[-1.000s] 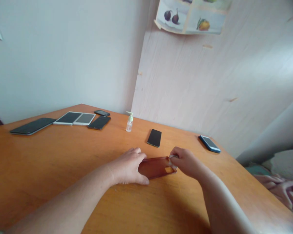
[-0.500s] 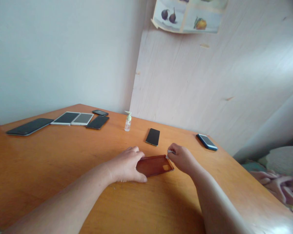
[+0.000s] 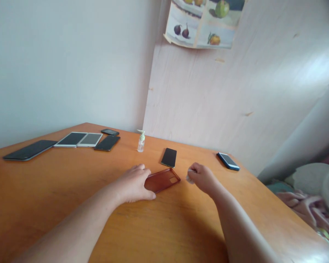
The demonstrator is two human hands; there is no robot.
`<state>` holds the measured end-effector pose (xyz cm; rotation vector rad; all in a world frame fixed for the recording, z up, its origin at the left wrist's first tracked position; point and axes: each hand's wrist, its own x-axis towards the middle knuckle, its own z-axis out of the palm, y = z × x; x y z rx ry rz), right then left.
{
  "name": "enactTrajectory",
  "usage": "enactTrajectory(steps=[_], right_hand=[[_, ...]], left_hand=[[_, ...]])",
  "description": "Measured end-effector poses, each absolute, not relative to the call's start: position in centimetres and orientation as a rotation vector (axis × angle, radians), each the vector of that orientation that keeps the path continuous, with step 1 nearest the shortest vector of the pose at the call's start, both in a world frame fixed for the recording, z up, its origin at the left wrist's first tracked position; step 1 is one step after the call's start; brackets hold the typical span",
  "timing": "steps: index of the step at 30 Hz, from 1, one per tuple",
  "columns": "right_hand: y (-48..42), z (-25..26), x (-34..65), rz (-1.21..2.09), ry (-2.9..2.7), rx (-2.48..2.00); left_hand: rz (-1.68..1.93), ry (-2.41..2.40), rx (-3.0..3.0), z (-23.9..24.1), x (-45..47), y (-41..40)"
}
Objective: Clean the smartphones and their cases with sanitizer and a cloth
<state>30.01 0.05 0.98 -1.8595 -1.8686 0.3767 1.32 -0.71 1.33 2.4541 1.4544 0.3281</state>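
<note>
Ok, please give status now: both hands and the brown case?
Left hand pressing flat brown translucent phone case. Right hand beside it, closed on small white pad. Black phone just beyond.

Both forearms are bare, with no sleeve in sight. The left hand and right hand wear nothing (no ring or watch shows).

Bare counter fills the lower frame; a black phone and pump bottle stand at centre; tablets crowd upper left.
</note>
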Motion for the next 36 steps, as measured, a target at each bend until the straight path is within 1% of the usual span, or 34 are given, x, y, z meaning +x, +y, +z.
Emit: enactTrajectory(steps=[4, 10, 16, 19, 24, 30, 36], right_hand=[[0.1, 0.5, 30.3, 0.443, -1.974, -1.930], [0.2, 1.5, 30.3, 0.160, -1.800, -2.076], [0.1, 1.2, 29.7, 0.003, -1.683, -2.044], [0.1, 0.6, 28.8, -0.008, -1.685, -2.004], [1.1, 0.5, 26.7, 0.023, -1.756, -2.009], [4.4, 0.5, 24.1, 0.091, -1.854, -2.155], [8.0, 0.1, 21.4, 0.066, -1.777, -2.332]], left_hand=[[0.274, 1.519, 2.471, 1.4, 0.5, -0.4], [0.252, 1.624, 2.435, 1.6, -0.1, -0.3], [0.302, 1.672, 2.325, 1.6, -0.4, 0.0], [0.380, 1.721, 2.305, 1.1, -0.4, 0.6], [0.355, 1.752, 2.296, 0.6, -0.4, 1.4], [0.348, 1.709, 2.295, 1.0, -0.4, 1.1], [0.314, 1.673, 2.245, 1.3, -0.2, 0.8]])
